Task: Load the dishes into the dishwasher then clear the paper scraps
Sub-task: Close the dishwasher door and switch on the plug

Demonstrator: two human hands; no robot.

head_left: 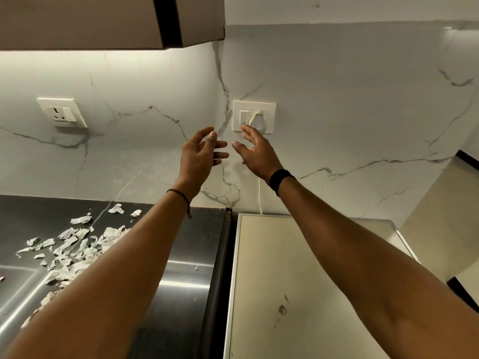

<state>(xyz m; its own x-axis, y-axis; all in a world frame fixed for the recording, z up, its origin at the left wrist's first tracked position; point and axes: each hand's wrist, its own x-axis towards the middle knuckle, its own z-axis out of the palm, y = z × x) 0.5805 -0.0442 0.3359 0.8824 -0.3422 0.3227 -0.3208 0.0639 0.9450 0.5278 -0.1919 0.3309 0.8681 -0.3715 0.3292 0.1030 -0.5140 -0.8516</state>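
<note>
Both hands are up at the wall's switch plate (pixel 269 107) — left hand (pixel 201 154) and right hand (pixel 255 154), fingers loose and spread, holding nothing. Paper scraps (pixel 75 244) lie scattered on the steel bench (pixel 186 255), down-left of the plate.

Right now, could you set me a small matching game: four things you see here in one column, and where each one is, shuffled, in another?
Things
1. paper scraps
2. white plug
3. black band
4. empty socket

Places
A. around the wrist of the right hand
B. on the marble wall, far left
C. strewn on the steel counter
D. in the switch plate

Pairs: 1-C, 2-D, 3-A, 4-B
</note>
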